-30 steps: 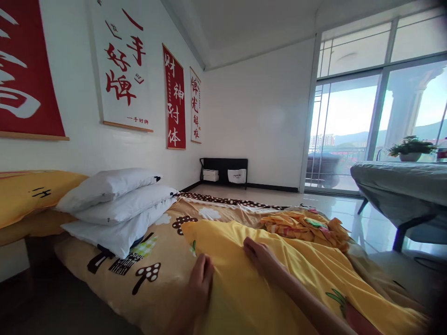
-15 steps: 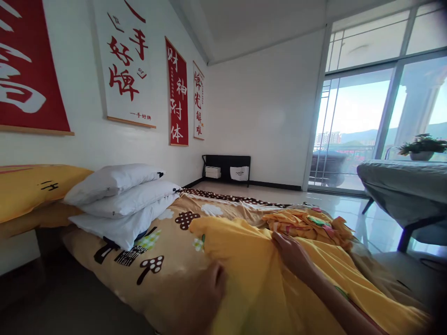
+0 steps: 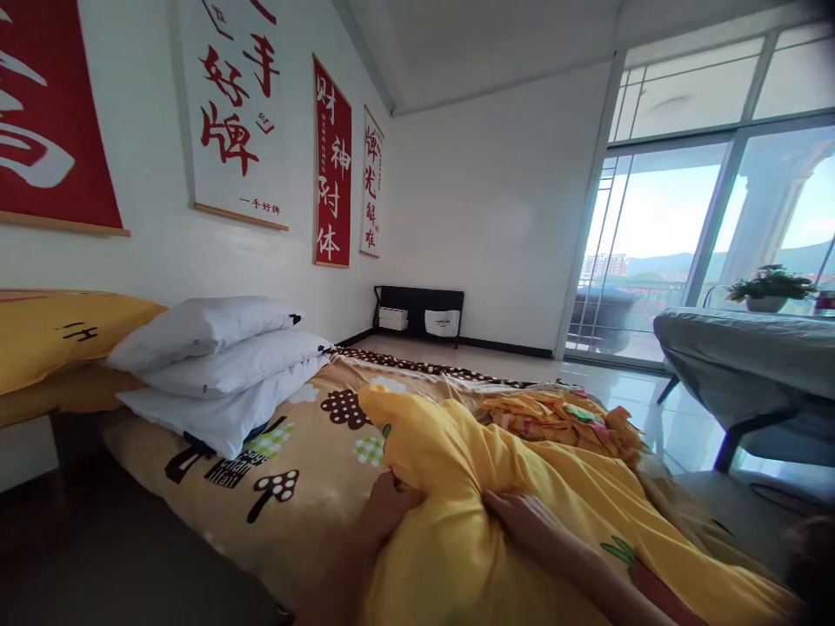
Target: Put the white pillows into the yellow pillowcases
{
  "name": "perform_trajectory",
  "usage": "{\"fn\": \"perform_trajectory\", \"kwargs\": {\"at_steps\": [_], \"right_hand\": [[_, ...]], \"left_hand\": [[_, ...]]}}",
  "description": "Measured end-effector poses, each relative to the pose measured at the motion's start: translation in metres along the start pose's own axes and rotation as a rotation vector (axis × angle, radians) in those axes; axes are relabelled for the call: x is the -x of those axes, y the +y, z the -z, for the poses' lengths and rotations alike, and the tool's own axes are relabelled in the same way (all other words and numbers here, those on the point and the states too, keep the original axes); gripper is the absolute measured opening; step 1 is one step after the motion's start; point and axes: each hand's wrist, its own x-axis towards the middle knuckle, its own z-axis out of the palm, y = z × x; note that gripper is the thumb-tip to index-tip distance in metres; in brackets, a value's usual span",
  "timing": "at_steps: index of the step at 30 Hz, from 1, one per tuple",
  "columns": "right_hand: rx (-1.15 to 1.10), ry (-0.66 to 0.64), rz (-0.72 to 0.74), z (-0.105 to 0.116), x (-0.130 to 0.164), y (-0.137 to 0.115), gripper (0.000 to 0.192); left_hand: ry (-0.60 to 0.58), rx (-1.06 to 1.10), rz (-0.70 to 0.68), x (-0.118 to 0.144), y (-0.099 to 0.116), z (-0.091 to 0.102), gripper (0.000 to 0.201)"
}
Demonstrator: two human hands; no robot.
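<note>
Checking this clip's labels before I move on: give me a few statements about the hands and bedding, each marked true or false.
1. Both hands touch the yellow cover. True.
2. Three white pillows are stacked by the wall. True.
3. The left hand rests on the pillows. False: it grips the cover's bunched edge.
4. The right hand holds the potted plant. False: the plant sits on the grey table near the window.

Plain bright yellow cover near the front, tan bedsheet under it with brown mushroom prints and checked green patches. Three white pillows on the left. Far wall scrolls are red with white characters, or white with red.
</note>
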Motion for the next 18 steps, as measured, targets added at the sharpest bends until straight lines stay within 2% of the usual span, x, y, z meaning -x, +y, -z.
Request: {"fn": "perform_trajectory", "kwargs": {"at_steps": [3,5,7,9,11,13,15,18], "right_hand": [[-0.017,-0.071,-0.051,0.024,-0.007,0.001,0.018],[-0.059,-0.044,-0.059,0.049,-0.018,-0.001,0.016],[-0.128,0.130,-0.071,0.074,-0.035,-0.011,0.019],[-0.188,0.345,-0.083,0.090,-0.053,-0.030,0.024],[-0.154,0.467,-0.065,0.091,-0.072,-0.052,0.029],[-0.047,0.475,-0.022,0.082,-0.087,-0.069,0.031],[0.050,0.453,0.011,0.071,-0.097,-0.076,0.034],[0.139,0.484,0.045,0.065,-0.101,-0.065,0.038]], "left_hand": [[0.096,-0.148,-0.073,0.007,0.003,-0.004,0.020],[0.147,-0.217,-0.113,0.013,0.004,-0.007,0.019],[0.177,-0.263,-0.144,0.021,0.006,-0.012,0.018],[0.181,-0.304,-0.243,0.031,0.009,-0.017,0.022],[0.205,-0.357,-0.400,0.041,0.013,-0.021,0.028],[0.269,-0.426,-0.510,0.048,0.014,-0.020,0.032],[0.332,-0.469,-0.474,0.050,0.010,-0.013,0.026],[0.383,-0.428,-0.289,0.046,-0.002,0.010,0.020]]}}
